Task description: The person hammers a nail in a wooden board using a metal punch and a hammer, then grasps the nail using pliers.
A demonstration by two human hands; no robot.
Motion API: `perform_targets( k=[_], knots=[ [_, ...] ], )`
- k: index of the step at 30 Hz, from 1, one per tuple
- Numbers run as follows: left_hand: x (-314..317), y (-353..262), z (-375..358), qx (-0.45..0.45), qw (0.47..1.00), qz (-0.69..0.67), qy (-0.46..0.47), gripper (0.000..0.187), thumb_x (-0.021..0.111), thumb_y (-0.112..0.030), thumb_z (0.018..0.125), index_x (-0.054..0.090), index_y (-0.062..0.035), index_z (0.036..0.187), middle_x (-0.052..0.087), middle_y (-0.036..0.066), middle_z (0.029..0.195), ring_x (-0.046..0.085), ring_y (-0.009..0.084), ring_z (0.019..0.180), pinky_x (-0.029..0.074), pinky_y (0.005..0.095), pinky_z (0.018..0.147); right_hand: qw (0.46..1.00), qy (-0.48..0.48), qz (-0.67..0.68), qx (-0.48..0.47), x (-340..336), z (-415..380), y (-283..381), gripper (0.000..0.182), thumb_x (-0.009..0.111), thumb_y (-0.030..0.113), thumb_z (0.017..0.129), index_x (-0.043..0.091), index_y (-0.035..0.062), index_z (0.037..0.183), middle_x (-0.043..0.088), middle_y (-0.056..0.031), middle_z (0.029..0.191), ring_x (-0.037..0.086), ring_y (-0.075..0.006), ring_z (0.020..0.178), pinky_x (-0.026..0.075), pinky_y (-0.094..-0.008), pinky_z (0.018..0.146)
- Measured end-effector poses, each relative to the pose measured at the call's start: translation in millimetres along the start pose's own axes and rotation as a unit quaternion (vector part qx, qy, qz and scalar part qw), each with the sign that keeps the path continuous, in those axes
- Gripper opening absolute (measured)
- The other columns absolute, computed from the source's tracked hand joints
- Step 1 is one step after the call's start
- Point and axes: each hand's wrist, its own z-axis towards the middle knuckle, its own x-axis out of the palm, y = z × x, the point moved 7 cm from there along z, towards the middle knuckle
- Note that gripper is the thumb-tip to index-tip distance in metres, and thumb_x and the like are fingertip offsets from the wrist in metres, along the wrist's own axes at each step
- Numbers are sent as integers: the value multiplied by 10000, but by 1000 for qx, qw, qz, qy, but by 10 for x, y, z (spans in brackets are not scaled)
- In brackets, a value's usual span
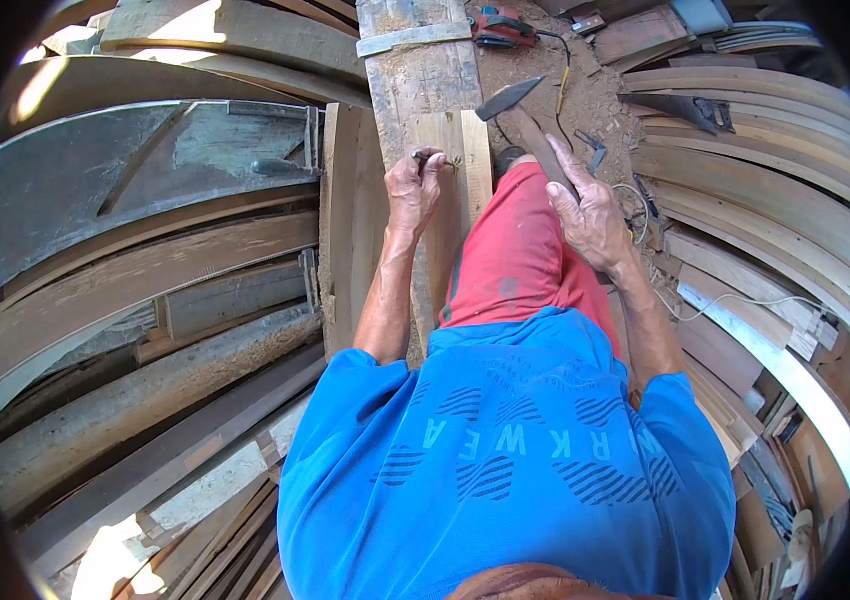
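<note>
My right hand (590,215) is wrapped round the wooden handle of a hammer (535,135), whose dark pointed head is raised beside the end of a light wooden board (475,150). On the left, my left hand (415,190) pinches a small dark object (427,155) above the same board. What that object is, I cannot make out for certain. Under the board lies a worn, dusty plank (425,85) with a pale strip of wood (415,40) across it. The hammer head does not appear to touch the board.
A red power tool (505,28) with a cable lies at the top on sawdust-covered ground (595,90). A handsaw (680,108) rests on stacked curved boards (745,160) at right. More planks (135,255) are piled at left. A white cord (705,305) runs across the right side.
</note>
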Motion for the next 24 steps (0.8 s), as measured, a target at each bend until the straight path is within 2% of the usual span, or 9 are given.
perform_targets(
  k=[2,5,8,11,15,19,22,23,24],
  knots=[
    [9,34,-53,1,1000,-10,-23,84,708,-125,1008,713,-42,1001,746,104,807,746,193,738,564,335,660,995,-10,-35,-91,-4,73,160,548,572,191,1060,448,33,1569,661,-294,1341,680,-434,1202,509,-431,1043],
    [4,-48,-115,-14,998,-18,-62,75,706,-118,1005,704,-45,990,741,106,802,741,209,725,560,347,651,994,30,-29,-97,18,135,382,550,571,166,1053,444,51,1576,658,-286,1345,677,-455,1167,526,-460,1028],
    [25,-109,-159,13,996,3,-86,58,701,-103,1001,697,-48,983,728,108,790,727,235,706,554,365,648,975,10,-87,-203,98,192,572,556,587,162,1037,467,117,1578,708,-264,1221,710,-440,1056,575,-482,905],
    [64,-142,-190,80,991,45,-96,44,713,-89,981,696,-48,980,700,129,779,701,295,684,536,397,633,936,130,-280,-169,277,291,596,555,595,181,1028,489,184,1573,727,-218,1051,726,-402,921,587,-496,761],
    [61,-204,-203,106,988,41,-104,45,717,-87,970,696,-57,996,694,141,809,700,326,719,530,410,646,887,161,-385,-198,324,479,621,554,594,240,1036,480,208,1578,663,-169,857,683,-384,762,562,-500,677],
    [82,-228,-221,119,985,47,-113,41,710,-94,979,698,-54,979,686,147,802,686,337,707,516,424,635,925,27,-188,-329,179,363,1051,560,590,234,1042,465,228,1588,638,-169,826,679,-382,723,561,-508,659],
    [97,-244,-187,130,983,50,-119,121,690,-132,1011,709,-49,925,665,150,757,661,341,671,500,435,621,907,105,-291,-284,324,326,863,557,595,239,1041,471,260,1584,654,-178,850,680,-386,724,563,-511,646],
    [99,-249,-190,125,984,38,-122,126,691,-136,1011,710,-49,922,661,150,755,659,347,671,498,441,621,875,170,-404,-204,411,433,588,561,607,253,1036,474,283,1580,676,-191,888,688,-392,738,568,-502,634],
    [99,-231,-211,117,985,27,-122,130,692,-140,1011,710,-49,919,656,151,753,657,353,672,496,447,622,882,163,-394,-201,384,428,631,564,610,255,1034,473,276,1581,681,-194,900,692,-390,751,571,-494,637]
  ],
)
